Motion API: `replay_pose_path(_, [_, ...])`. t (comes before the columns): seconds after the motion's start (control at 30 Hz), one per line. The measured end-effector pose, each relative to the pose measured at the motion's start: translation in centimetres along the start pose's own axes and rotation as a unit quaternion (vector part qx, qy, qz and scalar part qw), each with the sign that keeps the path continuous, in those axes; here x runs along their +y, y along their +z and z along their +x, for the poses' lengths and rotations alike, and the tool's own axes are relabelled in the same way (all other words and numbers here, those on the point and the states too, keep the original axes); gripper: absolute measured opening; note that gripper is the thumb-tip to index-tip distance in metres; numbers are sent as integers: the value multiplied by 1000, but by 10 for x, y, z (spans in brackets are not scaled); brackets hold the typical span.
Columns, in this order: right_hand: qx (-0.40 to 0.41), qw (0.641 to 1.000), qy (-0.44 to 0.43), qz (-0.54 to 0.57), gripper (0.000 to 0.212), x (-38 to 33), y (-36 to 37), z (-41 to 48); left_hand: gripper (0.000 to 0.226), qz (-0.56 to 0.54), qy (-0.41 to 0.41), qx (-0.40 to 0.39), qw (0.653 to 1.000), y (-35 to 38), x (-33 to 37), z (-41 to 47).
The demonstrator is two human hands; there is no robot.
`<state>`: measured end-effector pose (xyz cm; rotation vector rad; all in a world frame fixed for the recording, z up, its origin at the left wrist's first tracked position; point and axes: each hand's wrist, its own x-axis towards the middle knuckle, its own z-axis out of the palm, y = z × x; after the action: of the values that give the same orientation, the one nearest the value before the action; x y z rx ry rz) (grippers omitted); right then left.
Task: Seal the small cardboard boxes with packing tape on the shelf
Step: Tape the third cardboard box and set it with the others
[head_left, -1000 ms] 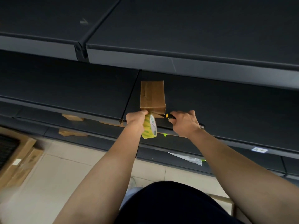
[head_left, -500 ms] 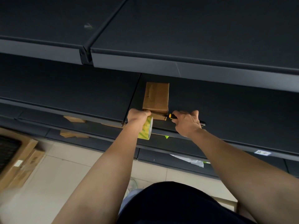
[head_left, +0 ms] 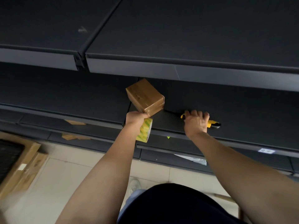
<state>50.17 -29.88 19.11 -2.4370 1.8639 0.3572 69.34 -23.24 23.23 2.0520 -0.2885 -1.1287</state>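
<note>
Closest in, my dark top fills the bottom edge, cut off, with both forearms reaching up and out. The left hand (head_left: pixel 136 118) is curled round the yellow-green tape roll (head_left: pixel 144 130), which hangs below the shelf (head_left: pixel 234 113) edge. It's up against the near corner of the small cardboard box (head_left: pixel 144 97), though I can't tell if the fingers pinch the box too.

Half a second back that box lay square, pointing into the shelf. Now it's swung diagonal and looks tipped up, still at the front edge by the panel seam. The right hand (head_left: pixel 196 122) has slid off to the right, well apart from the box, fist closed on the yellow utility knife (head_left: pixel 213 124). Its blade end is hidden by the fingers.

The upper shelf (head_left: pixel 178 70) hides the back of the lower one. Tape seams on the box are blurry.
</note>
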Motion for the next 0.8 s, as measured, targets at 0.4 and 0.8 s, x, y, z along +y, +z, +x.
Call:
replay_pose_path(0.4, [4,953,-231,195,46,-83,-49,5,35,117,-29,17,993,-10,-12,7])
replay_pose_path(0.8, [-141,864,-11,483,60,-83,-48,-51,14,-242,-74,-95,963,-14,-11,-11])
